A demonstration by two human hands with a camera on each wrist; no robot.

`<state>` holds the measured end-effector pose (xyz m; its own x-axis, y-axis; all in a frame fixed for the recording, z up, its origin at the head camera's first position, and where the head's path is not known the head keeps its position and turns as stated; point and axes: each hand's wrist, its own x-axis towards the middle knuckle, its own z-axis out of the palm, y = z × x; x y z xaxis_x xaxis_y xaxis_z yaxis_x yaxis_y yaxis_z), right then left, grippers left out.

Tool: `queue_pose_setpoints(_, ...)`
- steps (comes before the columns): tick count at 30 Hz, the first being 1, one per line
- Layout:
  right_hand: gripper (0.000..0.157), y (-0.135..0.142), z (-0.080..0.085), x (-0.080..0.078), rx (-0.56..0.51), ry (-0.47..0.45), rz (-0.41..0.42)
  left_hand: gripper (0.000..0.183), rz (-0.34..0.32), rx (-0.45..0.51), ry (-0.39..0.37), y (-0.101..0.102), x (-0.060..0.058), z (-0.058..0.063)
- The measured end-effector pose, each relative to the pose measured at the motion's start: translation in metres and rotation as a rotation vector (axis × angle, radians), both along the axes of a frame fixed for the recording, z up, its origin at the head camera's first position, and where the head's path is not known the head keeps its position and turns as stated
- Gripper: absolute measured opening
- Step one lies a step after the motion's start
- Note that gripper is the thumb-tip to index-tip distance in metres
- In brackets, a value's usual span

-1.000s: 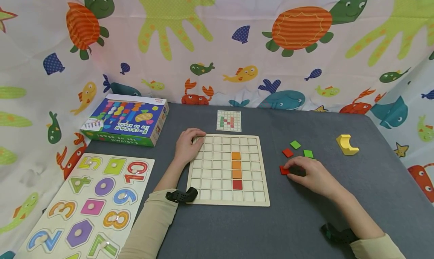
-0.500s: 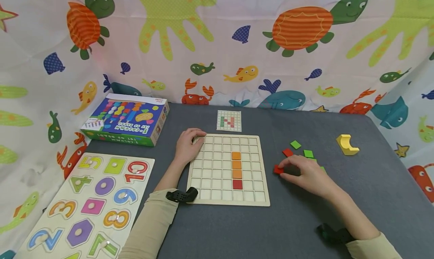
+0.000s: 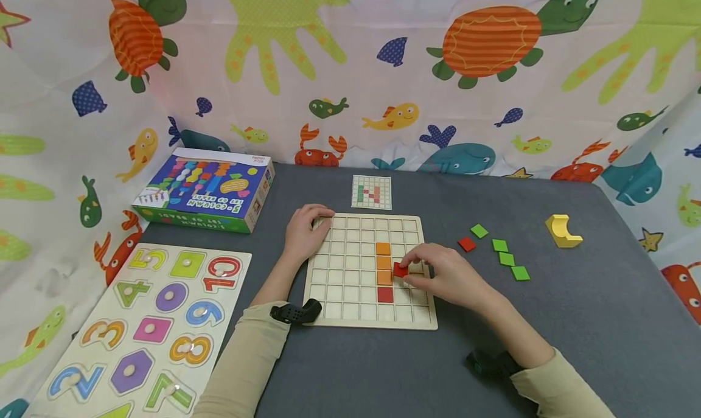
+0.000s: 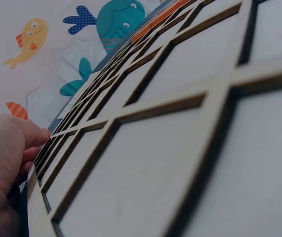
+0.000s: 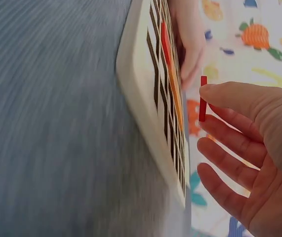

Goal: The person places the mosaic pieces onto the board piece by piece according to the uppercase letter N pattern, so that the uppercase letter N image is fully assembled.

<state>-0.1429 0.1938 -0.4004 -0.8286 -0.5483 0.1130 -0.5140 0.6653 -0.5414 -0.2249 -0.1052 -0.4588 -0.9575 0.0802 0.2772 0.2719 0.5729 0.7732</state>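
From the head view, I see the person's right hand (image 3: 448,275) pinching a red tile (image 3: 401,270) over the grid board (image 3: 352,277), thumb and finger drawn narrow around it. Just left of those fingertips runs a column of three orange tiles (image 3: 384,263), with a seated red tile (image 3: 385,294) directly below them. To the right of the same hand, on the dark table (image 3: 356,372), lie four green tiles (image 3: 506,259) and a loose red tile (image 3: 467,244); farther right sits a yellow block (image 3: 564,231). The left hand (image 3: 304,232) grips the board's far left corner, fingers bent about it. Beyond that hand and to its right is a small pattern card (image 3: 371,192); to its left are a colourful box (image 3: 202,190) and, nearer the person, a number puzzle (image 3: 229,302).

From the left wrist, the fingertips touch the board's rim, and the grid's squares stretch off to the right of the hand.

From the right wrist, the pinched tile stands edge-on between thumb and finger, apart from the board, which lies left of the hand. The lower fingers are loosely bent, clear of the tile.
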Motion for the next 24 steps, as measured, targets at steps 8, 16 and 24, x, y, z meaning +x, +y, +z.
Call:
queue_pose_setpoints(8, 0.015, -0.039, -0.006, -0.005, 0.047, 0.060, 0.096, 0.019, 0.011, -0.017, -0.028, 0.000, -0.002, -0.001)
queue_pose_setpoints(16, 0.012, -0.054, -0.009, -0.005, 0.092, 0.145, 0.148, 0.019, 0.009, -0.021, -0.038, 0.001, -0.002, -0.002)
queue_pose_setpoints(24, 0.015, -0.055, -0.011, -0.004, 0.099, 0.144, 0.150, 0.019, 0.010, -0.021, -0.032, 0.000, -0.002, -0.002)
